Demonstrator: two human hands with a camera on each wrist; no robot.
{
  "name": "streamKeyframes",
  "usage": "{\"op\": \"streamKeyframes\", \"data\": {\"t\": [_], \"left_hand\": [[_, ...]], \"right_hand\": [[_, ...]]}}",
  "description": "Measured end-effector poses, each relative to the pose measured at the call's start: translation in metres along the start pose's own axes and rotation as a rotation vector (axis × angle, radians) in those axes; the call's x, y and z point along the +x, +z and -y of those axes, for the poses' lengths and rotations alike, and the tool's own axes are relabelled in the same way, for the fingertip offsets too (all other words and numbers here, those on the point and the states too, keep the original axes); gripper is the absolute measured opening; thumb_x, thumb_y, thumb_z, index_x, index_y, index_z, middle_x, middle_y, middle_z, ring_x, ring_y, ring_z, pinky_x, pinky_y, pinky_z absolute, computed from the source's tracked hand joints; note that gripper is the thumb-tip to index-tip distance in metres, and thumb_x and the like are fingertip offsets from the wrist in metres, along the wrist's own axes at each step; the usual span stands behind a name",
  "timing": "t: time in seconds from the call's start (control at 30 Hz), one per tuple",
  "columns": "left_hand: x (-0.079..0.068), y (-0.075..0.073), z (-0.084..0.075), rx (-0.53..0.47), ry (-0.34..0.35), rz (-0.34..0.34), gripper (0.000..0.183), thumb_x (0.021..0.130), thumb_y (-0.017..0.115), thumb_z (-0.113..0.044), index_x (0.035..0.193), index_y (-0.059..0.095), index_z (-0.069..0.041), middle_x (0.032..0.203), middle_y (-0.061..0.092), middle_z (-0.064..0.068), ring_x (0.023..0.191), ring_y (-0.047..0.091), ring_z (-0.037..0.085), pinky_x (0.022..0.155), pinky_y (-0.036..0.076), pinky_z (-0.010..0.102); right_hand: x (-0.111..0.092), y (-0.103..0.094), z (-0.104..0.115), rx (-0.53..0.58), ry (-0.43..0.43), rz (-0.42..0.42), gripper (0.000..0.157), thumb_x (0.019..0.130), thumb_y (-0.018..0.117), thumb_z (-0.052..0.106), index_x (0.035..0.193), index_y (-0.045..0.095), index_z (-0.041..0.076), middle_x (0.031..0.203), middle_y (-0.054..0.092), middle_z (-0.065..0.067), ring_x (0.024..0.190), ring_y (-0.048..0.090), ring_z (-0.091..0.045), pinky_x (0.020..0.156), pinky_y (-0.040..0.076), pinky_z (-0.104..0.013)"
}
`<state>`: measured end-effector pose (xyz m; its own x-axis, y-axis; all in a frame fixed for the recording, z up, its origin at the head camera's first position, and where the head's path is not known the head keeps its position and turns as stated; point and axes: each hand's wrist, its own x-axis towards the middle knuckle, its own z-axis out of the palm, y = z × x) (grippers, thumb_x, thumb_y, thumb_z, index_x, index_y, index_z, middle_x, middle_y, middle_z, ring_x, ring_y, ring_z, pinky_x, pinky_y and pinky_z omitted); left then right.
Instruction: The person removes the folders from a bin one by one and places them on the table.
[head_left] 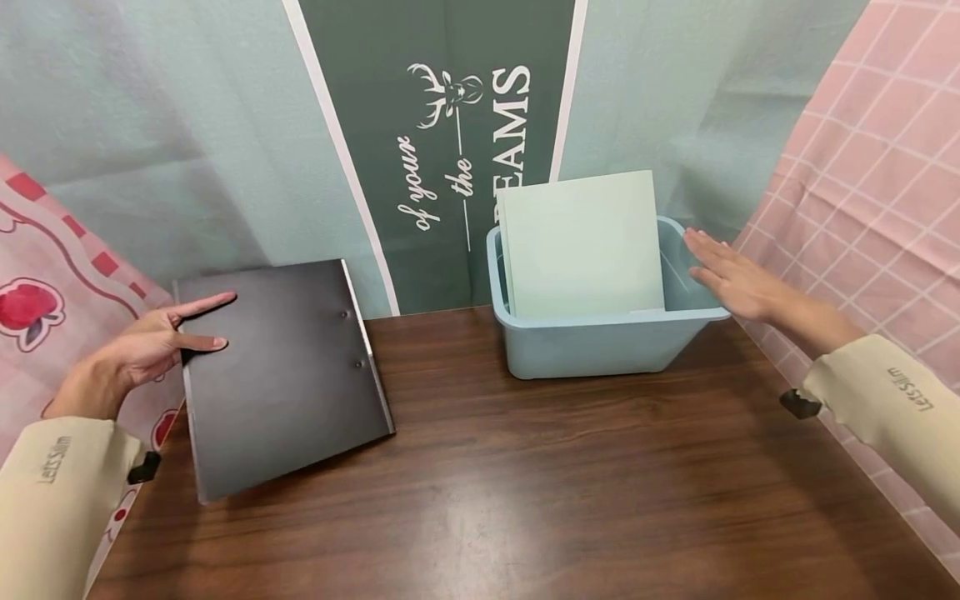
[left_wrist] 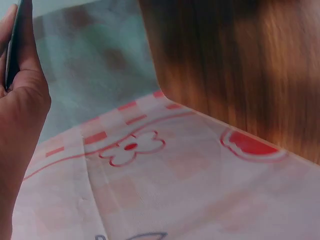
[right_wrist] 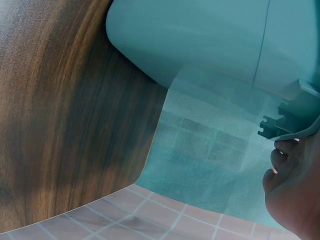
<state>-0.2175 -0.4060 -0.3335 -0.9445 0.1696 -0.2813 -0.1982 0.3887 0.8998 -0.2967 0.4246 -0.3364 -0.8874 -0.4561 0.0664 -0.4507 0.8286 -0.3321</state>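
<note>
My left hand point(head_left: 153, 343) grips a black file folder point(head_left: 281, 383) by its left edge, with thumb and index finger stretched over the front cover. The folder stands tilted at the left of the table, two small rivets showing near its right side. In the left wrist view only a thin dark edge of the folder point(left_wrist: 12, 47) shows in the hand. My right hand point(head_left: 738, 275) has its fingers extended at the right rim of a light blue plastic bin point(head_left: 592, 346). Inside the bin, pale green folders point(head_left: 581, 246) lean upright toward its left part.
A brown wooden table point(head_left: 480, 483) lies under everything. Behind it hangs a green curtain point(head_left: 360, 50) with white lettering and a deer head. Pink cloths border both sides, a checked one point(head_left: 885, 158) at the right and a fruit-patterned one point(head_left: 67, 250) at the left.
</note>
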Motion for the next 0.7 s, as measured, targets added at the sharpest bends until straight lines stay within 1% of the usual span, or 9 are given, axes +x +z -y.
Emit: {"op": "streamKeyframes", "data": {"t": [0.1,0.17,0.23,0.27,0.37,0.43,0.5,0.6,0.7], "left_hand": [[0.001,0.000,0.004,0.047,-0.023,-0.011,0.078,0.099,0.072,-0.002,0.153,0.050,-0.052,0.059,0.031,-0.017,0.046,0.011,0.015,0.044,0.013,0.046],[0.002,0.000,0.007,0.082,-0.024,-0.001,0.081,0.098,0.073,-0.002,0.159,0.045,-0.047,0.073,0.055,0.000,0.049,0.024,0.017,0.046,0.026,0.042],[0.003,-0.001,0.010,0.109,-0.026,0.015,0.084,0.098,0.074,-0.004,0.164,0.038,-0.040,0.135,0.059,0.021,0.086,0.056,0.019,0.075,0.050,0.039],[0.004,-0.001,0.011,0.125,-0.026,0.026,0.084,0.098,0.074,-0.005,0.166,0.035,-0.036,0.164,0.032,0.023,0.122,0.050,0.017,0.100,0.048,0.043],[0.006,-0.002,0.013,0.189,-0.034,0.028,0.084,0.098,0.075,-0.010,0.168,0.031,-0.026,0.173,-0.016,0.016,0.133,0.035,0.023,0.110,0.037,0.046],[0.006,-0.003,0.014,0.230,-0.038,0.007,0.083,0.097,0.078,-0.013,0.167,0.035,-0.025,0.173,-0.010,0.021,0.080,0.039,0.019,0.074,0.040,0.041],[0.007,-0.003,0.014,0.262,-0.046,-0.006,0.083,0.096,0.080,-0.017,0.166,0.037,-0.025,0.171,-0.005,0.024,0.068,0.021,0.022,0.063,0.025,0.040],[0.009,-0.003,0.015,0.294,-0.043,0.002,0.082,0.095,0.081,-0.021,0.165,0.039,-0.020,0.173,-0.006,0.025,0.097,0.041,0.031,0.063,0.032,0.035],[0.011,-0.003,0.016,0.318,-0.031,0.006,0.078,0.095,0.082,-0.022,0.162,0.044,-0.010,0.173,0.001,0.028,0.128,0.031,0.044,0.061,0.034,0.033]], "right_hand": [[0.000,0.000,-0.001,-0.001,-0.001,0.002,0.065,0.116,0.031,0.024,0.165,0.006,-0.009,0.173,0.002,-0.030,0.161,0.000,-0.047,0.131,-0.006,-0.050],[0.000,0.001,-0.001,-0.003,0.000,0.005,0.065,0.116,0.031,0.025,0.165,0.005,-0.009,0.173,0.001,-0.030,0.161,0.000,-0.047,0.131,-0.006,-0.050],[0.000,0.000,0.000,-0.005,0.003,0.009,0.065,0.116,0.031,0.025,0.165,0.005,-0.009,0.173,0.001,-0.030,0.161,-0.001,-0.047,0.131,-0.006,-0.049],[0.000,-0.001,0.001,-0.008,0.009,0.013,0.065,0.116,0.031,0.025,0.165,0.005,-0.009,0.173,0.000,-0.029,0.161,-0.001,-0.047,0.131,-0.006,-0.049],[-0.001,-0.003,0.004,-0.012,0.023,0.028,0.065,0.116,0.031,0.026,0.166,0.005,-0.008,0.173,0.000,-0.028,0.161,-0.001,-0.047,0.131,-0.006,-0.050],[-0.001,-0.004,0.005,-0.014,0.032,0.036,0.065,0.116,0.031,0.026,0.166,0.005,-0.008,0.174,-0.001,-0.028,0.161,-0.002,-0.046,0.131,-0.006,-0.050],[-0.002,-0.005,0.006,-0.017,0.032,0.037,0.065,0.116,0.031,0.025,0.166,0.006,-0.008,0.174,0.000,-0.028,0.161,-0.001,-0.046,0.131,-0.005,-0.050],[-0.002,-0.004,0.007,-0.019,0.029,0.029,0.065,0.116,0.032,0.025,0.165,0.006,-0.009,0.173,0.001,-0.029,0.161,-0.001,-0.047,0.132,-0.005,-0.049],[-0.003,-0.003,0.009,-0.021,0.028,0.023,0.065,0.116,0.032,0.025,0.165,0.007,-0.009,0.173,0.001,-0.029,0.161,0.000,-0.047,0.131,-0.006,-0.048]]}}
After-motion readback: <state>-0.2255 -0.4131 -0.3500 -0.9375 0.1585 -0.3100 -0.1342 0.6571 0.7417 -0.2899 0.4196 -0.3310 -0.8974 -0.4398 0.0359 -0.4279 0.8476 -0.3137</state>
